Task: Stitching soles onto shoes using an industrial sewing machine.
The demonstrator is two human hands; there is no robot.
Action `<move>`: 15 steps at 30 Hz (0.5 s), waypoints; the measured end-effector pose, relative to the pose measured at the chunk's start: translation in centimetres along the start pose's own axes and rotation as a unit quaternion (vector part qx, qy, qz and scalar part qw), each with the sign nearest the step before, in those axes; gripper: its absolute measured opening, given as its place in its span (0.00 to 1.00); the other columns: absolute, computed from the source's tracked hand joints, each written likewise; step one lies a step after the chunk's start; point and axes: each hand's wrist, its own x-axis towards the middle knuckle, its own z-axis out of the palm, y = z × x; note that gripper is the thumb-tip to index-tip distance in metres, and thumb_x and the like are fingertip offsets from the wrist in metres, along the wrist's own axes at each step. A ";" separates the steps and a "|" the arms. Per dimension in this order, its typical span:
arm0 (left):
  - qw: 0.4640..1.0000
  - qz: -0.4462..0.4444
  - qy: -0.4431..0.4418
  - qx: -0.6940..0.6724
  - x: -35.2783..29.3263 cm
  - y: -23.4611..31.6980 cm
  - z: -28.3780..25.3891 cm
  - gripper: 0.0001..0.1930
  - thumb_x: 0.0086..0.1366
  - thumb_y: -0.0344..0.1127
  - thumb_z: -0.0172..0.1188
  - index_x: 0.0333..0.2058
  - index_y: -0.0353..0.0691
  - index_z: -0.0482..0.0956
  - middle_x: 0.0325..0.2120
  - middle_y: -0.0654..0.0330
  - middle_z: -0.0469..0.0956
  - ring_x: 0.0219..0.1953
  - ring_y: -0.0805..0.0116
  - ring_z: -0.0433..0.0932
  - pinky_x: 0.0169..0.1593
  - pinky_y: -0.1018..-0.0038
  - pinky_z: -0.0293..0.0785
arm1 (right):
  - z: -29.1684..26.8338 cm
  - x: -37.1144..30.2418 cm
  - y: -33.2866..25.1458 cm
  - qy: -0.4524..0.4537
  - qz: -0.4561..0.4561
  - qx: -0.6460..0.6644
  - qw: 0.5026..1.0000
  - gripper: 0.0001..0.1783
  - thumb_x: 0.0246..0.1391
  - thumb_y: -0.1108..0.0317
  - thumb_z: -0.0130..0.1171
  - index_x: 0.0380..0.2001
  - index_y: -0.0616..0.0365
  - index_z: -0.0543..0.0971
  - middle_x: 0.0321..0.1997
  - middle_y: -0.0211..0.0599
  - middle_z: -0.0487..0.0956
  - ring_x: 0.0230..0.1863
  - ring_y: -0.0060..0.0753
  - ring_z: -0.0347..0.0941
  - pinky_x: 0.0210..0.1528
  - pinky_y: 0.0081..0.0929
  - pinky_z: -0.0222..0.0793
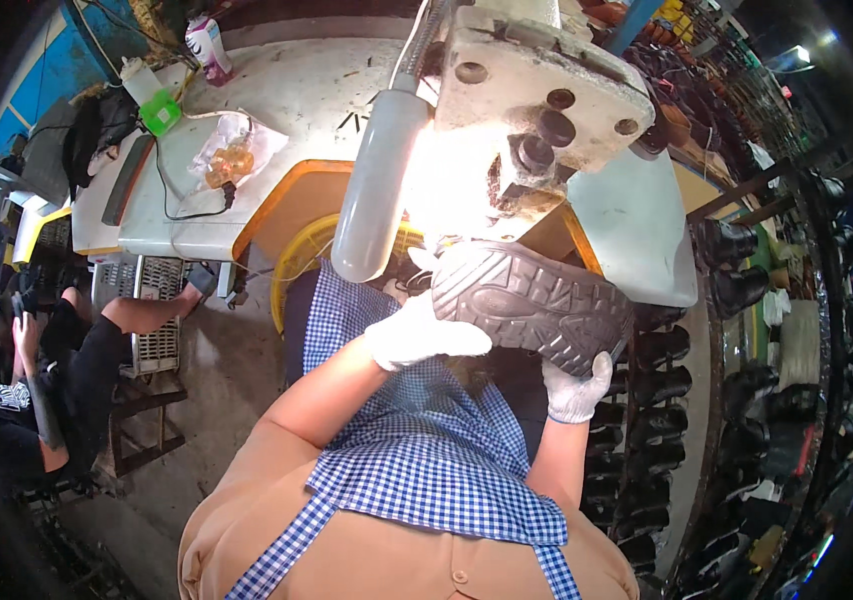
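Note:
A black shoe (pixel 537 305) is held on its side at the head of a white industrial machine (pixel 547 80), its ridged sole turned towards me. My left hand (pixel 422 335), in a white knit glove, grips one end of the shoe, with the thumb lying along the sole. At the other end my right hand (pixel 577 388), gloved the same way, holds the shoe from below. The fingers of both hands are partly hidden behind the shoe. A grey cylindrical lamp (pixel 382 185) hangs beside the machine head, and bright glare hides where shoe and machine meet.
The white worktable (pixel 297 90) carries a green-based bottle (pixel 150 95), a purple-and-white bottle (pixel 209 48) and a plastic bag (pixel 237 155). Racks of black shoes (pixel 662 400) stand close on the right. A yellow round basket (pixel 302 260) is under the table. Another person (pixel 57 370) sits at left.

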 end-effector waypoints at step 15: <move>0.970 0.066 0.110 -0.209 -4.7 2.2 -2.7 0.53 0.43 0.26 0.70 0.71 0.43 0.55 0.65 0.51 0.66 0.67 0.52 0.67 0.68 0.57 0.68 | 5.8 0.3 2.0 -0.050 0.038 -0.148 0.987 0.41 0.50 0.66 0.62 0.69 0.57 0.63 0.65 0.44 0.72 0.64 0.52 0.72 0.66 0.53 0.69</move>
